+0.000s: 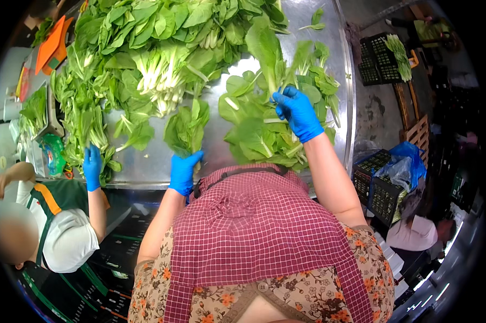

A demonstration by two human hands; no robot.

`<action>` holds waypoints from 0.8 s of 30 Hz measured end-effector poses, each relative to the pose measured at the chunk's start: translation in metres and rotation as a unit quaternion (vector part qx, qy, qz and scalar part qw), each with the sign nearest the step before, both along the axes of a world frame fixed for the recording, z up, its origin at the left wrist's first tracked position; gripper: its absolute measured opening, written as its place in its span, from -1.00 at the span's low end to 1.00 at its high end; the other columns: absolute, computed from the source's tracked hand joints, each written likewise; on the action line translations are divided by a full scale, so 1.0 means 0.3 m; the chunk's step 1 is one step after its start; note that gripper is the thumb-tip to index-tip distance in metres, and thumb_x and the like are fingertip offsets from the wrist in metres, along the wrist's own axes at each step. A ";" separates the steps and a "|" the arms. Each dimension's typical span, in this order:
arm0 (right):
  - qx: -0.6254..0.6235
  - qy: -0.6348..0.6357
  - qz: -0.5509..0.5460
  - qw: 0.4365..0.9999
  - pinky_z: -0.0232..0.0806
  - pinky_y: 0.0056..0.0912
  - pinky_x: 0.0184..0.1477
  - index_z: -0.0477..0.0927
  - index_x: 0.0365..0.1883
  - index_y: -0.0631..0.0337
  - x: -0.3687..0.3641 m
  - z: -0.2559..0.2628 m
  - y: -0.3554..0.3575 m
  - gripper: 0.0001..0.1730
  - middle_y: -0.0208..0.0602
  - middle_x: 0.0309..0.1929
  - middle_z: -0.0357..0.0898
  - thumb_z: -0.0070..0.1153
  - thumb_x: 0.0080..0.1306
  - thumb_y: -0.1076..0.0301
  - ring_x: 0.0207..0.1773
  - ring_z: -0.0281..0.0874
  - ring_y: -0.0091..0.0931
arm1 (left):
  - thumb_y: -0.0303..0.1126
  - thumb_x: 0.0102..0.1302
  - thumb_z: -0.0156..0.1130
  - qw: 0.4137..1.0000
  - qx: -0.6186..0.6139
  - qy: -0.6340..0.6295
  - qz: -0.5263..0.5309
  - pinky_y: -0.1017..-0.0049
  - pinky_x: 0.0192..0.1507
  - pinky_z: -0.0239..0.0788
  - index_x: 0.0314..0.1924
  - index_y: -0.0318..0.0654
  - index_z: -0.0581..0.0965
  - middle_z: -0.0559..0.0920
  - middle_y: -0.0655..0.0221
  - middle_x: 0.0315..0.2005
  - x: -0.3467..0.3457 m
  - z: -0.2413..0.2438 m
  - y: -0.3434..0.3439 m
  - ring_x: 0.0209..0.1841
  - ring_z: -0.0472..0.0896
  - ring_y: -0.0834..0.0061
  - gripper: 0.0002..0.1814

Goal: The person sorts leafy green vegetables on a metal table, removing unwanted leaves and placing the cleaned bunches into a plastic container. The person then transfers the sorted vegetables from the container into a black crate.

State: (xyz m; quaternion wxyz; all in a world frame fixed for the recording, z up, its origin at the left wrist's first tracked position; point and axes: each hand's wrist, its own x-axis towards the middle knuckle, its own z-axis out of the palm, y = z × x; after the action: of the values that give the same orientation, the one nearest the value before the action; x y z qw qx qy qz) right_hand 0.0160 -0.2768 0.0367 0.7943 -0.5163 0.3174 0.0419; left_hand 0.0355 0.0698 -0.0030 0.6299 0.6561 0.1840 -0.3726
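In a blue glove, my left hand [185, 171] grips the base of a leafy green bunch [186, 127] over the steel table [142, 169]. My right hand [297, 113], gloved in blue too, pinches the stem of a large green leaf [266, 56], its tip pointing away from me. Below and around my right hand lie loose leaves [255, 137] with pale stems. A big heap of leafy greens [146, 24] covers the far part of the table, and a cluster of white-stemmed greens [162, 76] lies on its near side.
A co-worker [61, 226] stands at the left, one blue-gloved hand on greens. Orange sheets [53, 44] and a scale-like metal tray [53, 117] are at the far left. Beyond the table's right rim [350, 101] stand black crates [382, 185] with blue plastic, and a wooden pallet [418, 139].
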 end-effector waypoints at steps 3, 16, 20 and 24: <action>0.020 0.003 -0.008 1.000 0.34 -0.59 -0.47 0.54 -0.25 0.24 -0.057 0.030 0.091 -0.77 -0.35 -0.43 0.59 0.28 0.20 0.34 -0.55 0.48 -0.60 | -0.44 0.05 0.34 0.985 0.159 -0.068 -0.029 0.53 -0.40 0.37 -0.12 -0.33 0.53 0.59 0.43 -0.41 -0.030 -0.047 0.108 -0.44 0.54 0.53 -0.65; -0.020 -0.075 0.040 0.996 0.38 -0.55 -0.38 0.55 -0.19 0.35 -0.209 0.112 0.341 -0.75 -0.32 -0.38 0.58 0.26 0.19 0.45 -0.45 0.51 -0.57 | -0.33 0.35 0.15 0.966 -0.154 -0.193 -0.075 0.32 0.20 0.27 0.23 -0.36 0.30 0.44 0.16 0.14 -0.020 0.204 -0.242 0.17 0.44 0.27 -0.49; -0.066 0.020 0.107 0.992 0.38 -0.54 -0.43 0.57 -0.21 0.35 -0.251 0.134 0.320 -0.72 -0.31 -0.42 0.60 0.22 0.25 0.29 -0.47 0.53 -0.57 | -0.29 0.40 0.09 0.947 -0.322 -0.001 -0.014 0.38 0.04 0.44 0.12 -0.32 0.39 0.56 0.21 -0.01 0.014 0.189 -0.343 0.02 0.57 0.34 -0.63; -0.201 0.149 0.264 0.932 0.38 -0.53 -0.51 0.58 -0.26 0.33 -0.289 0.152 0.266 -0.64 -0.32 -0.48 0.58 0.18 0.28 0.14 -0.49 0.54 -0.58 | -0.28 0.39 0.10 0.960 -0.278 -0.019 -0.020 0.44 -0.12 0.53 0.08 -0.30 0.41 0.60 0.22 -0.08 0.013 0.201 -0.339 -0.08 0.63 0.35 -0.65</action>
State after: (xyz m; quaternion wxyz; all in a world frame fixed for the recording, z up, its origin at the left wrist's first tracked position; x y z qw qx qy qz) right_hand -0.0707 -0.1971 0.0821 0.5781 -0.7179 0.2864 0.2616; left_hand 0.0394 -0.0318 0.0574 0.7835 0.4653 0.0482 -0.4090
